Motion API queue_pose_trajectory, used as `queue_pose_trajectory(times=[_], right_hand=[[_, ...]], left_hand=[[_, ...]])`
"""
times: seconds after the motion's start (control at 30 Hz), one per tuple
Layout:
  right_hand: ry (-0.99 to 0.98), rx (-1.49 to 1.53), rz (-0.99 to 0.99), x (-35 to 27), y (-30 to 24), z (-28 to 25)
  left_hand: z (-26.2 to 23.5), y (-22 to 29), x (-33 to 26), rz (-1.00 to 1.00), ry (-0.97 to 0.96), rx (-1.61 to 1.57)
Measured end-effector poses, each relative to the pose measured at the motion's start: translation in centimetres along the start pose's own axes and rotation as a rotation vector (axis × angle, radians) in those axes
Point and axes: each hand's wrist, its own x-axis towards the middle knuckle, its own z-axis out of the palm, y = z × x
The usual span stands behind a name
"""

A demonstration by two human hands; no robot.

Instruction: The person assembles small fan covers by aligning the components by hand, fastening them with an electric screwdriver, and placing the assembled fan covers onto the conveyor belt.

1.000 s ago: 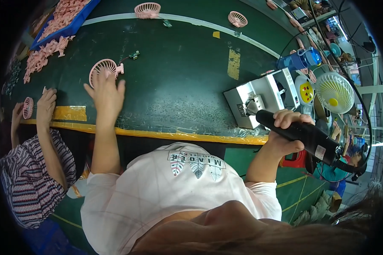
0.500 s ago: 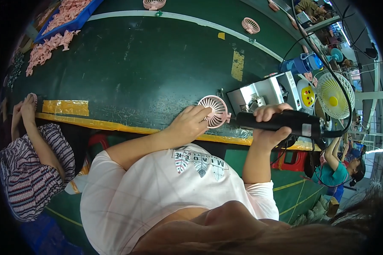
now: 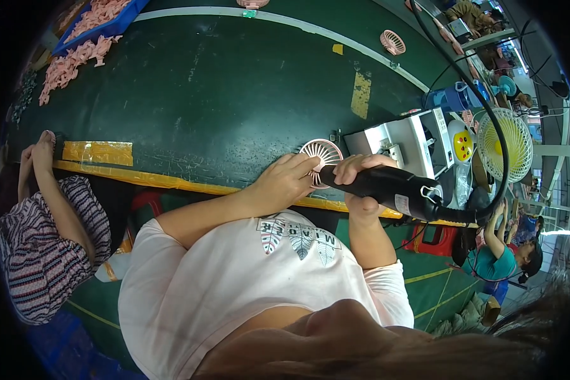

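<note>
A round pink fan guard [image 3: 323,149] with radiating ribs is near the table's front edge. My left hand [image 3: 285,180] grips its left side, fingers curled over the hub. My right hand [image 3: 359,168] is wrapped round a thick black electric screwdriver [image 3: 392,189], held slanting, with its cable trailing right. The driver's front end covers the guard's right side beside my left fingertips. Its bit is hidden, so contact cannot be made out. Just beyond the guard stands a silver-white box machine [image 3: 411,140], perhaps a screw feeder.
Pink parts [image 3: 76,68] spill from a blue bin [image 3: 123,22] at far left. Another pink guard [image 3: 392,42] lies beyond the white strip. At right are a blue bottle [image 3: 446,99], a white desk fan [image 3: 499,145] and the looping cable [image 3: 505,152]. A co-worker's hands [image 3: 41,152] are at left.
My right hand has brought the screwdriver left, so its front end now overlaps the fan guard. My left hand keeps its grip. The view has shifted slightly.
</note>
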Motion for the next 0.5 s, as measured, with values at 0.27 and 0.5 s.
queue_pose_trajectory(times=[0.27,0.5], right_hand=[[0.037,-0.146,0.067,0.1,0.3,0.7],[0.134,-0.220,0.038,0.7,-2.6,-1.2]], left_hand=[[-0.2,0.0,0.2,0.011,-0.002,-0.014],[-0.1,-0.2,-0.1,0.036,-0.033,0.011]])
